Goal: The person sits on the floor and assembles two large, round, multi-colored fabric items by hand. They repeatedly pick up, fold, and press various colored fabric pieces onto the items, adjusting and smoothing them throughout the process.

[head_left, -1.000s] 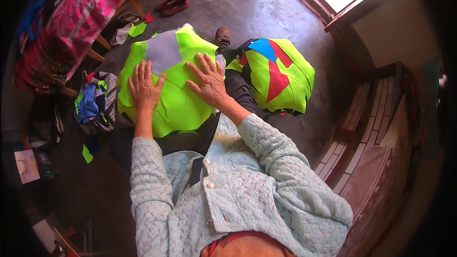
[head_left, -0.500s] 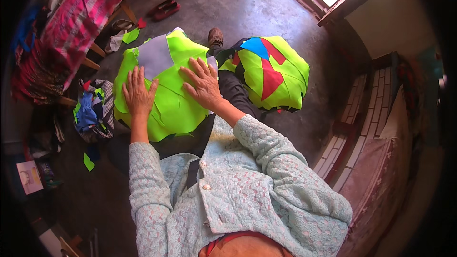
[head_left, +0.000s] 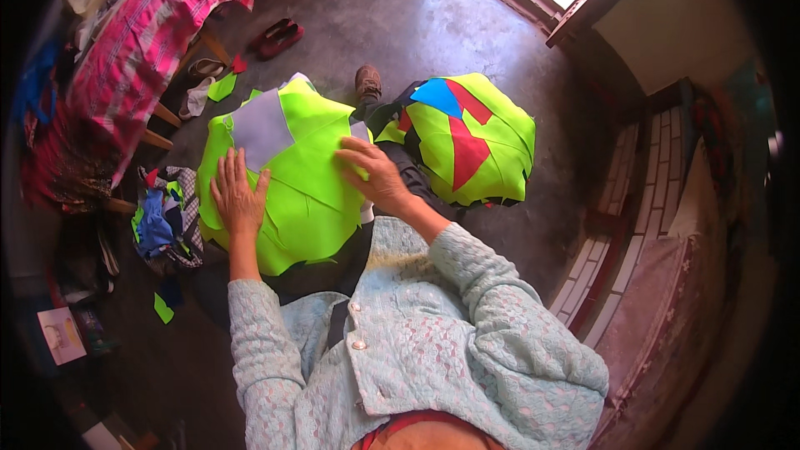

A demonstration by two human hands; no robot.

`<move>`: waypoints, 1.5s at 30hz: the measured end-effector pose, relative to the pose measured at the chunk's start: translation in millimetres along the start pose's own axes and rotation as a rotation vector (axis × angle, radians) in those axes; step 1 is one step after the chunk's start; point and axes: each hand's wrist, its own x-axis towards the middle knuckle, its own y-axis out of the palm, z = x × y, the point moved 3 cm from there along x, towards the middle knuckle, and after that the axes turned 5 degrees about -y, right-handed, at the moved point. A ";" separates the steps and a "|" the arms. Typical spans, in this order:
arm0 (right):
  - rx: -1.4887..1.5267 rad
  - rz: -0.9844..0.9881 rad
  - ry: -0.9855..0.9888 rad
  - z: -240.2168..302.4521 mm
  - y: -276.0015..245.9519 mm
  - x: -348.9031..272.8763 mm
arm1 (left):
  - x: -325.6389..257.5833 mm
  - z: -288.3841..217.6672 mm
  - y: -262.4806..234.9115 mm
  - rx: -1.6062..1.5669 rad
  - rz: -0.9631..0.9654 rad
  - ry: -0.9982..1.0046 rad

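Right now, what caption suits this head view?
Left hand and right hand press flat on neon-yellow cut fabric pieces beside a yellow, red and blue patchwork pile.

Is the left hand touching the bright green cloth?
Touching. In the head view the left hand lies flat, palm down and fingers spread, right on the bright green cloth, with no gap showing between them.

The left hand [head_left: 239, 196] and right hand [head_left: 377, 173] cover parts of the neon-green fabric pile [head_left: 296, 192], whose lower layers are hidden beneath the top piece, while the scrap heap [head_left: 162, 221] beside it is too jumbled to sort out.
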 end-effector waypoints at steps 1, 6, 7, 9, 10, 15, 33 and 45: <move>-0.005 -0.064 0.092 -8.2 -13.4 -2.7 | -0.6 0.3 -1.0 0.002 0.002 0.000; -0.410 -0.274 0.213 -72.3 -120.8 -19.6 | -3.0 0.7 -1.5 0.006 0.003 -0.002; -0.459 -0.305 0.235 -88.0 -143.6 -22.5 | -4.1 0.4 -2.3 -0.003 0.001 -0.002; -0.666 -0.306 0.339 -120.0 -184.0 -37.1 | -3.2 -3.2 -7.9 -0.017 -0.003 0.010; -0.823 -0.266 0.415 -135.5 -199.2 -45.8 | -3.1 -3.5 -9.2 -0.017 -0.002 0.010; -1.246 0.001 0.709 -179.0 -240.9 -83.6 | -4.3 -2.3 -9.9 -0.003 0.034 -0.001; -1.254 -0.170 0.831 -222.6 -288.2 -129.9 | -3.4 -6.2 -12.8 -0.038 0.001 0.017; -1.020 -0.630 0.424 -133.5 -315.5 -14.2 | -5.0 -2.7 -12.2 -0.047 -0.026 0.009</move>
